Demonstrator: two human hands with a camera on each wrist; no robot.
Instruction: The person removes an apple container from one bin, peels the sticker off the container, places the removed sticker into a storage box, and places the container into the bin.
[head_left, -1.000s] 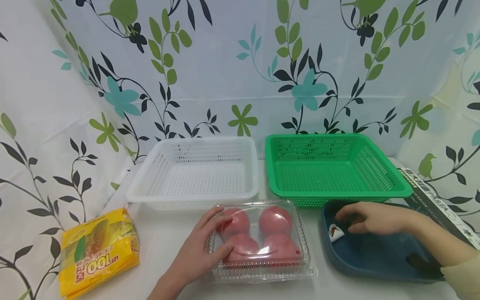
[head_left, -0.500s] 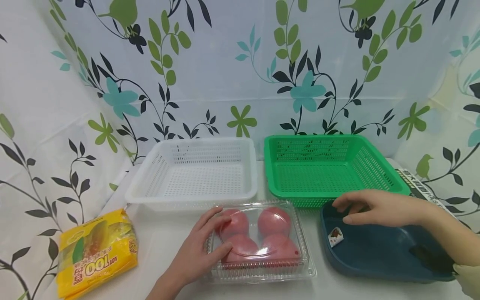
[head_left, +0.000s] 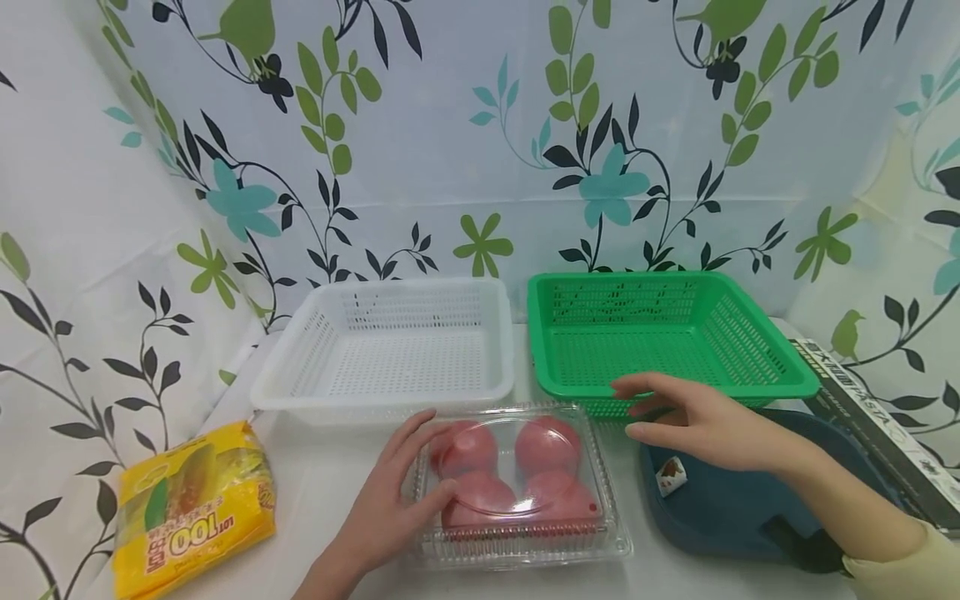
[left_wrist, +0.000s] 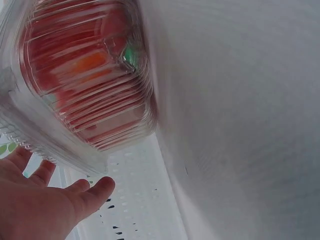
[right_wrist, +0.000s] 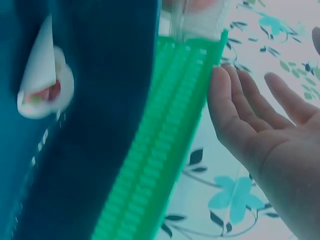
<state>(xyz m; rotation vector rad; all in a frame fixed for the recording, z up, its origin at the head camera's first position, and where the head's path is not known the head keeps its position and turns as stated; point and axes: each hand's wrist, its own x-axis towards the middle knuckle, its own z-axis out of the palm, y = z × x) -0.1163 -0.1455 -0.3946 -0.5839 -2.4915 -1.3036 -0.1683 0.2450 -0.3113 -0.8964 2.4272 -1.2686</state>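
A clear plastic clamshell box (head_left: pixel 517 483) sits at the front middle, with several round pink-red things inside. My left hand (head_left: pixel 390 492) is at its left side, the fingers loosely spread over the edge of the lid. In the left wrist view the fingertips are right at the box's rim. Over the left part of a dark blue tub (head_left: pixel 720 517) my right hand (head_left: pixel 697 421) hangs with relaxed fingers, nothing between them. It overlaps the front rim of the green basket (head_left: pixel 675 389) in the head view. A small white piece with a red-brown print (head_left: pixel 671 477) shows at the tub's left wall.
Behind the clamshell box stands a white basket (head_left: pixel 390 392). On the left lies a yellow package (head_left: pixel 195 508). A long black pasta box (head_left: pixel 885 433) lies at the right, partly behind the tub. Printed cloth (head_left: pixel 420 167) hangs along the back and sides.
My right hand has moved left and up out of the blue tub, toward the clamshell box. The left hand has stayed nearly in place at the box's side.
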